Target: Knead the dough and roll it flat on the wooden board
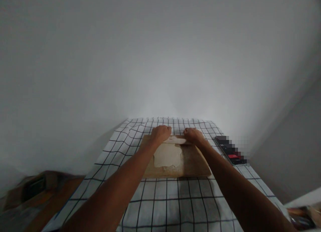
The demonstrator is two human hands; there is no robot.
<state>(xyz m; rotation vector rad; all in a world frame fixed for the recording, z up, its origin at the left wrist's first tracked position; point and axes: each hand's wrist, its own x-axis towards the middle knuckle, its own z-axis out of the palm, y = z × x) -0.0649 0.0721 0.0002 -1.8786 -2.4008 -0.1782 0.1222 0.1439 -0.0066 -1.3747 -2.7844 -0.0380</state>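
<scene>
A flat, pale sheet of dough (167, 156) with an uneven edge lies on a wooden board (193, 163). Across the board's far end runs a light-coloured rolling pin (177, 140), dusted pale. My left hand (162, 131) is closed round its left end, and my right hand (193, 135) is closed round its right end. The pin rests at the far edge of the dough. Both arms stretch forward over the table, and my fingers are partly hidden behind the backs of my hands.
A white cloth with black grid lines (155, 198) covers the table, which meets a plain wall (160, 58). At the right edge lies a dark, partly pixelated flat object (229, 150). An open cardboard box (37, 186) stands low at the left.
</scene>
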